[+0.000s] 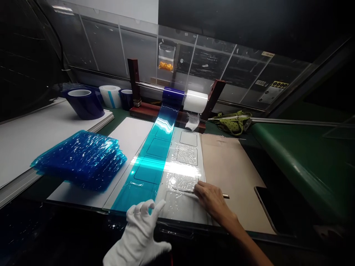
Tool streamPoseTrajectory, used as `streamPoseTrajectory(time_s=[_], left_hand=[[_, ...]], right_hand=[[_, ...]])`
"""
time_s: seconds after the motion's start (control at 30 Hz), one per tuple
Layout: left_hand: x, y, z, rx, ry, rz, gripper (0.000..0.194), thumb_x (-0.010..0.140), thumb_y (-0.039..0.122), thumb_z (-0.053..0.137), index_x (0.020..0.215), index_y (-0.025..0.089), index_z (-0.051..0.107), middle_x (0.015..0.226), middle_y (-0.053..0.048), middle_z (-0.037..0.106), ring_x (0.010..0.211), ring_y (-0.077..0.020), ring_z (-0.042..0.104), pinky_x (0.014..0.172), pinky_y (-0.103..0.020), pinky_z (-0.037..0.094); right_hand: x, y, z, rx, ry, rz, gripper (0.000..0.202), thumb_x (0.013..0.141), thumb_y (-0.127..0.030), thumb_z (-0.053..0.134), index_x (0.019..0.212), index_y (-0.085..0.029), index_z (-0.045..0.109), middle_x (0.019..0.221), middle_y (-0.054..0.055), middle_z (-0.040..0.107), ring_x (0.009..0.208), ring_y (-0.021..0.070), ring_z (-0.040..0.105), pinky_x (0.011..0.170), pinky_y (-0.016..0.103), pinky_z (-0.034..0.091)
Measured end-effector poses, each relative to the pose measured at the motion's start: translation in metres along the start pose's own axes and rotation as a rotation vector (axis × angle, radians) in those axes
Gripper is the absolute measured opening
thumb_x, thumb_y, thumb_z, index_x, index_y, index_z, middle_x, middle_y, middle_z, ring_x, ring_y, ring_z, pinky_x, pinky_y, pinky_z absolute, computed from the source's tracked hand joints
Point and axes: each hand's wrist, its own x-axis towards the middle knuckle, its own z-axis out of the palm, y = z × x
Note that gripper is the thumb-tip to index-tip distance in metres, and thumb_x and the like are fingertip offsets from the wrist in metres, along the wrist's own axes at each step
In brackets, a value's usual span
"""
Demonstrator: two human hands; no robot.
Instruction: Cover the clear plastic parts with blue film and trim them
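My left hand [141, 229], in a white glove, is at the near end of a blue film strip [151, 159]. Its fingers are loosely curled and apart, with nothing visibly held. My bare right hand [210, 199] is closed round a slim pen-like metal tool [226, 196], which lies crosswise over a clear film strip [184, 177]. The tool's thin end points left; I cannot tell its exact kind. Both strips lie side by side on a white sheet with printed rounded rectangles [188, 139]. Wrinkles and bubbles show in the clear film.
A rack [217, 94] at the back bears a blue film roll [173, 95] and a clear one [196, 101]. To the left are a stack of blue film pieces [83, 157] and spare rolls [84, 103]. Brown board [227, 173] and a phone [267, 208] lie right.
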Motion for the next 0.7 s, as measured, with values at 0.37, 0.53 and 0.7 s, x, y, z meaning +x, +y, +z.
streamPoseTrajectory(time_s=[0.37, 0.53, 0.7], left_hand=[[-0.006, 0.004, 0.003, 0.119, 0.355, 0.269, 0.043, 0.073, 0.043, 0.071, 0.115, 0.045, 0.060, 0.095, -0.003, 0.053, 0.081, -0.0162, 0.049, 0.081, -0.035, 0.036], [0.032, 0.007, -0.024, 0.178, 0.356, 0.329, 0.044, 0.076, 0.016, 0.068, 0.098, 0.054, 0.065, 0.104, 0.000, 0.056, 0.092, -0.0181, 0.047, 0.083, -0.034, 0.035], [0.120, -0.011, -0.090, -0.109, -0.008, 0.107, 0.013, 0.079, 0.045, 0.065, 0.081, 0.035, 0.073, 0.117, -0.002, 0.055, 0.113, -0.0253, 0.039, 0.098, -0.047, 0.025]], right_hand=[[-0.084, 0.065, -0.002, 0.076, 0.026, 0.259, 0.017, 0.092, -0.031, 0.046, 0.083, -0.027, 0.060, 0.083, -0.002, 0.067, 0.064, 0.0151, 0.063, 0.052, 0.025, 0.032], [-0.104, 0.066, 0.008, 0.322, 0.085, 0.311, 0.020, 0.091, -0.041, 0.046, 0.086, -0.030, 0.062, 0.087, -0.001, 0.068, 0.071, 0.0171, 0.066, 0.059, 0.026, 0.043], [-0.108, 0.069, 0.019, 0.521, 0.176, 0.310, 0.028, 0.088, -0.050, 0.048, 0.082, -0.029, 0.065, 0.084, 0.001, 0.070, 0.074, 0.0181, 0.067, 0.058, 0.024, 0.049]])
